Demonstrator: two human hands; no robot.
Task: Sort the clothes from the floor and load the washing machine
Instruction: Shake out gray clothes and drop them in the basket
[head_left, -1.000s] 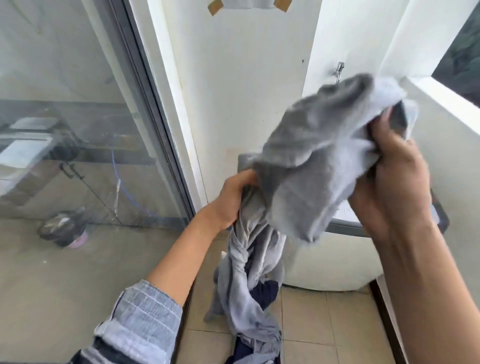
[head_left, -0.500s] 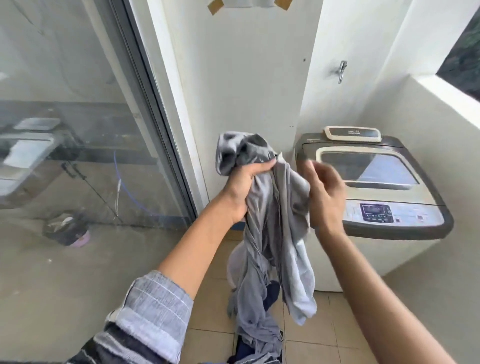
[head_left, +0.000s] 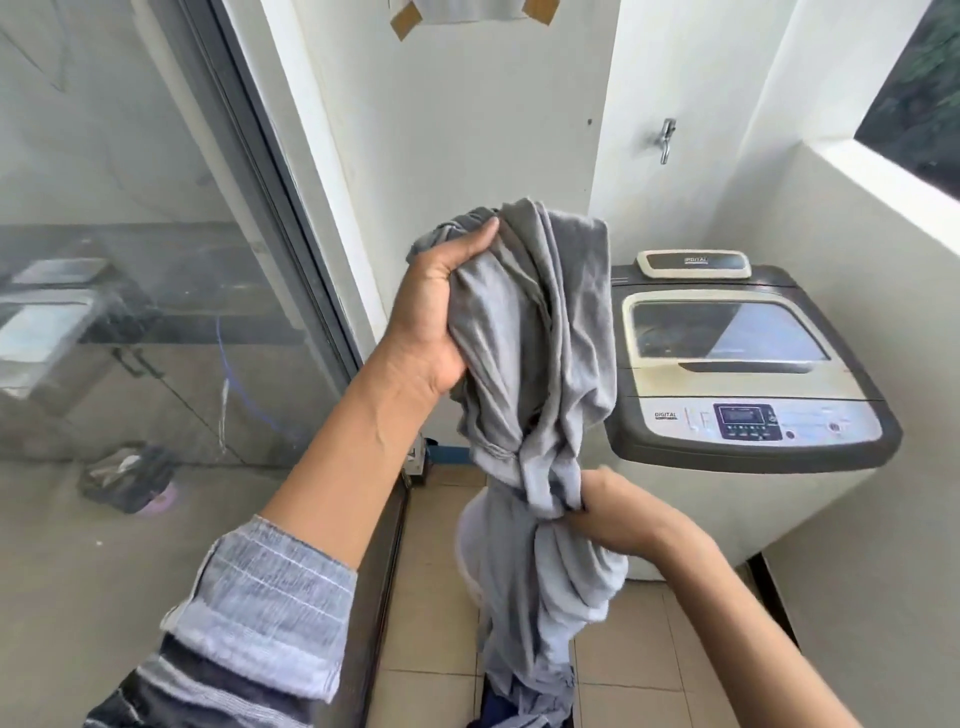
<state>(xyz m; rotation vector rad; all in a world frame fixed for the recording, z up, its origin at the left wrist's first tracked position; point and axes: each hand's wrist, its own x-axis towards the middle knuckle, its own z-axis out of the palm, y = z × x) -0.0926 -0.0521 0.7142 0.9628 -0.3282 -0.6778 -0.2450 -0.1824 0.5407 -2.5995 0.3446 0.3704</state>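
Observation:
A long grey garment hangs twisted in front of me. My left hand grips its bunched top at chest height. Lower down, my right hand holds the cloth where it narrows into a knot-like twist. The garment's tail reaches down to a dark blue piece of clothing on the tiled floor. To the right stands the top-loading washing machine, its glass lid closed and its control panel facing me. Both hands are left of the machine and apart from it.
A glass sliding door and its dark frame run along the left. A white wall with a tap is behind the machine, and a low white ledge stands at the right. Something white sits on the tiles behind the garment.
My right hand let go of the garment's upper end, dropped, and now holds the cloth low down. My left hand rose with the bunched top. The washing machine came into full view.

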